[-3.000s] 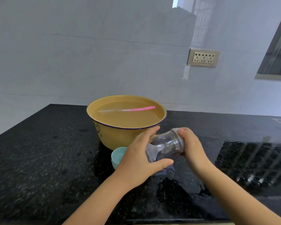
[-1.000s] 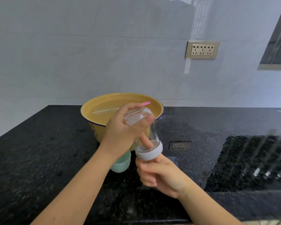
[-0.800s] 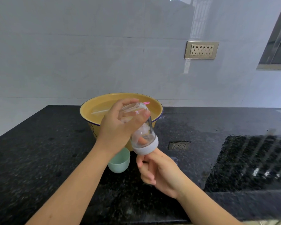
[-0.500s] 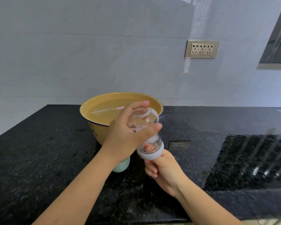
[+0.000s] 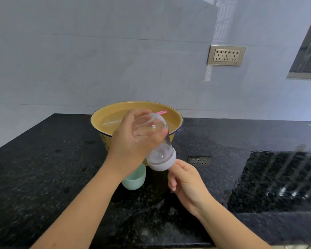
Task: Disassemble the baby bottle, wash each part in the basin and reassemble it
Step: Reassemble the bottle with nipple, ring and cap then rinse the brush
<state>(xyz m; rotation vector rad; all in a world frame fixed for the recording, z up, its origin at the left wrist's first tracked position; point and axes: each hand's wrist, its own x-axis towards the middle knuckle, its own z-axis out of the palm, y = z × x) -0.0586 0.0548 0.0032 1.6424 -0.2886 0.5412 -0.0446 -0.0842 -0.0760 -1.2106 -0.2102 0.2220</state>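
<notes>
I hold a clear baby bottle (image 5: 155,133) upside down and tilted in front of the yellow basin (image 5: 176,121). My left hand (image 5: 131,141) is wrapped around its clear body. Its white collar (image 5: 162,162) points down and to the right. My right hand (image 5: 185,180) is just below the collar, fingertips touching its lower rim, fingers loosely curled. Whether the teat sits inside the collar is hidden. The basin holds water with a pink-handled brush (image 5: 161,112) lying in it.
A small mint-green cap (image 5: 136,179) stands on the black granite counter (image 5: 43,168) in front of the basin, under my left wrist. A wall socket (image 5: 225,55) is on the tiled wall; a window frame is at the right edge.
Three seconds ago the bottle lay sideways between both hands; it is now turned collar-down. In the last half second my right hand has slid slightly right under the collar.
</notes>
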